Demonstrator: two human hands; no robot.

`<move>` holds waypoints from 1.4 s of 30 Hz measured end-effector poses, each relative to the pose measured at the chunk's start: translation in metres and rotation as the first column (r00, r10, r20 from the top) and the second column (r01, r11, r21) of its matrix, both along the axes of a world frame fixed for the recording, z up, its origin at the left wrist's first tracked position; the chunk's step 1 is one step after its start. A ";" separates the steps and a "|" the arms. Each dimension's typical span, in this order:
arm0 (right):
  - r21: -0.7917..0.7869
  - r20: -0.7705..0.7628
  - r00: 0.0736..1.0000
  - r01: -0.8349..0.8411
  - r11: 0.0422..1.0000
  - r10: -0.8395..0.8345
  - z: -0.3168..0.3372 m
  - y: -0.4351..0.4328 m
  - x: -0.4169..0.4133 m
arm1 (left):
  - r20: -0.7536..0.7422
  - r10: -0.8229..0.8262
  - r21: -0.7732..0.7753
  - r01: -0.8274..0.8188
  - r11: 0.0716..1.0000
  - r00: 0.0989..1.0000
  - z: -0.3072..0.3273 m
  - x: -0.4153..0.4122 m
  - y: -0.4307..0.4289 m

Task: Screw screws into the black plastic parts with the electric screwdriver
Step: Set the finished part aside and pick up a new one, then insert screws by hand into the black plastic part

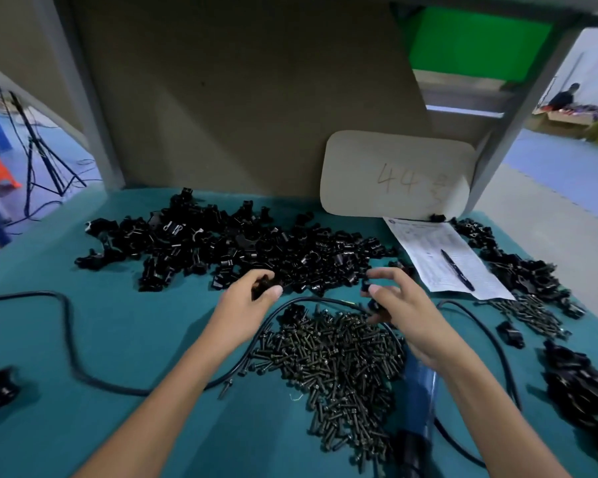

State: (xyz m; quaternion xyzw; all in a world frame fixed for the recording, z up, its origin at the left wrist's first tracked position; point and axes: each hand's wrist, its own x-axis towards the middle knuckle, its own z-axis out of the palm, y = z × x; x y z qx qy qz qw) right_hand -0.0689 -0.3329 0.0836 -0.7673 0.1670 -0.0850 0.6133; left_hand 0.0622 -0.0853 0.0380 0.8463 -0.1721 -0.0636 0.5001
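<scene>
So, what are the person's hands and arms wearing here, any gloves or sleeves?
Nothing worn shows. The left hand and right hand are bare: no gloves, rings or watch visible. The left forearm and right forearm are bare to the frame's edge, without sleeves, bands or markings.

Pen (458, 270) on sheet (425, 243) at right, card (394, 174) marked 44 above it, tripod (45, 160) at left, green panel (477, 43) upper right
</scene>
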 end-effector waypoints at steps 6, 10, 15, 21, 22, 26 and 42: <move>0.531 0.079 0.997 -0.037 0.846 -0.006 -0.005 0.075 -0.052 | -0.584 -0.309 -0.624 -0.171 0.763 0.751 0.019 -0.074 0.014; 0.662 0.090 0.996 -0.046 0.748 -0.018 -0.011 0.094 -0.072 | -0.534 -0.262 -0.559 -0.102 0.823 0.804 0.022 -0.103 0.020; 0.736 0.137 0.991 -0.100 0.670 -0.003 -0.009 0.097 -0.091 | -0.438 -0.216 -0.404 0.023 0.915 0.873 0.035 -0.121 0.030; 0.689 0.216 0.976 -0.167 0.705 0.020 -0.009 0.101 -0.102 | -0.338 -0.262 -0.374 0.126 0.919 0.904 0.043 -0.135 0.035; 0.685 0.232 0.972 -0.187 0.704 0.032 -0.008 0.102 -0.103 | -0.309 -0.276 -0.334 0.168 0.927 0.910 0.043 -0.137 0.036; 0.579 0.225 0.972 -0.186 0.794 0.064 -0.003 0.105 -0.107 | -0.352 -0.355 -0.329 0.241 0.913 0.866 0.043 -0.143 0.039; 0.554 0.172 0.982 -0.158 0.817 0.074 -0.007 0.120 -0.107 | 0.178 -0.172 -0.046 0.183 0.982 0.969 0.035 -0.158 0.031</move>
